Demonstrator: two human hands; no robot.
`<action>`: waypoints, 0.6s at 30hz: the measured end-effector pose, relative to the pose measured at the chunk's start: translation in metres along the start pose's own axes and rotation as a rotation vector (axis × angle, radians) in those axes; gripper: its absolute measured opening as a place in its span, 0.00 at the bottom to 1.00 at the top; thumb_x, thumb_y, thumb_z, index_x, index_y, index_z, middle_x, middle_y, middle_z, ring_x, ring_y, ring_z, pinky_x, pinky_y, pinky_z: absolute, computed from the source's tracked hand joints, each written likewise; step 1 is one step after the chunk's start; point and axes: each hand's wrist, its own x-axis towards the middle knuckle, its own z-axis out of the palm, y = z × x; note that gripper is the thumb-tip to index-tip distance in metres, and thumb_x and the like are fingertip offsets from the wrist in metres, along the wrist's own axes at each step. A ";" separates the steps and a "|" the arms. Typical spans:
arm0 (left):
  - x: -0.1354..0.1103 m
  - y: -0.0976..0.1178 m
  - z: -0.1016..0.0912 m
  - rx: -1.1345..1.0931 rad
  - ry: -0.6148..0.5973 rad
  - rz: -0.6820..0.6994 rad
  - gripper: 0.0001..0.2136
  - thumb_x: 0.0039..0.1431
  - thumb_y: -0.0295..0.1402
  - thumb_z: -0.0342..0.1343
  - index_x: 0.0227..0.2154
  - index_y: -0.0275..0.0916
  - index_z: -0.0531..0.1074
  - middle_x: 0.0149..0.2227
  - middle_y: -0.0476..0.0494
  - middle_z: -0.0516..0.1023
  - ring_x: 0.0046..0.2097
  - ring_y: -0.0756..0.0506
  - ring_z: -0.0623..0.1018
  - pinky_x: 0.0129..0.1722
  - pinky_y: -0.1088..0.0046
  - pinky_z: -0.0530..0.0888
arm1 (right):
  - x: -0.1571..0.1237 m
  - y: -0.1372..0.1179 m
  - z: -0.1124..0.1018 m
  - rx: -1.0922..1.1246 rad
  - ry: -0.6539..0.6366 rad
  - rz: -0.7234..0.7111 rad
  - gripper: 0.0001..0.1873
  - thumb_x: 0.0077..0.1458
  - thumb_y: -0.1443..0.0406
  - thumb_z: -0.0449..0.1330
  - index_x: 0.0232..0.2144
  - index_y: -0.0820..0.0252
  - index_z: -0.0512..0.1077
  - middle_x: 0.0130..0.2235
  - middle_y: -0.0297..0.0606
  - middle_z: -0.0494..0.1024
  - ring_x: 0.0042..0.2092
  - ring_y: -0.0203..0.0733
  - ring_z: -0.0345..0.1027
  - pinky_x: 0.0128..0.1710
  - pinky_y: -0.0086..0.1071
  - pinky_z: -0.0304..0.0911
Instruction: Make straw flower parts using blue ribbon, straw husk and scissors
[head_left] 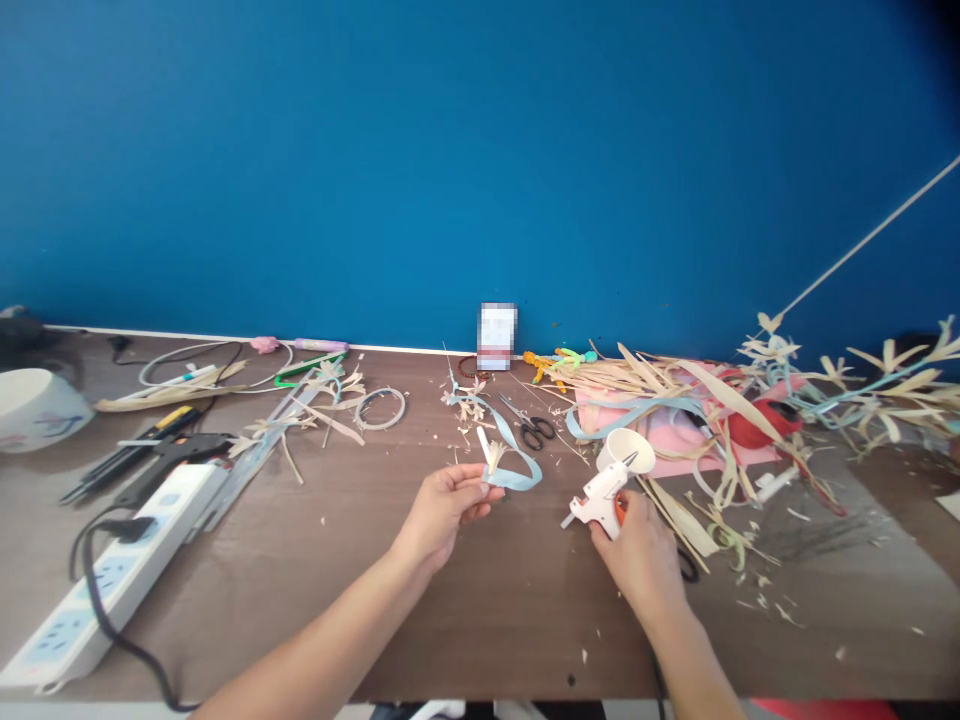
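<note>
My left hand [448, 505] is closed in a pinch on a small pale flower [496, 458] that looks made of dried husk strips. A light blue ribbon [525, 478] curls away from those fingertips toward the back of the table. My right hand [641, 545] is wrapped round the handle of a white hot glue gun [602, 497] with an orange trigger. Its nozzle points up and to the right, overlapping a cream cup-shaped piece [627, 447] in view. Black-handled scissors [535, 430] lie on the table beyond and between my hands.
On the left are a white power strip [112, 580] with a black cord, a dark glue gun [169, 462], a clear ruler [259, 450] and a white bowl [37, 412]. Husk strips [637, 380] and finished flower stems [877, 375] spread over the right side. A blue wall [420, 180] stands behind.
</note>
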 end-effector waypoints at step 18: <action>-0.004 -0.005 0.002 -0.072 -0.095 0.037 0.12 0.40 0.26 0.61 0.31 0.30 0.72 0.29 0.39 0.77 0.30 0.50 0.76 0.28 0.80 0.68 | -0.002 -0.091 -0.028 0.790 0.010 -0.375 0.16 0.51 0.64 0.51 0.43 0.59 0.64 0.46 0.45 0.68 0.50 0.48 0.58 0.48 0.44 0.55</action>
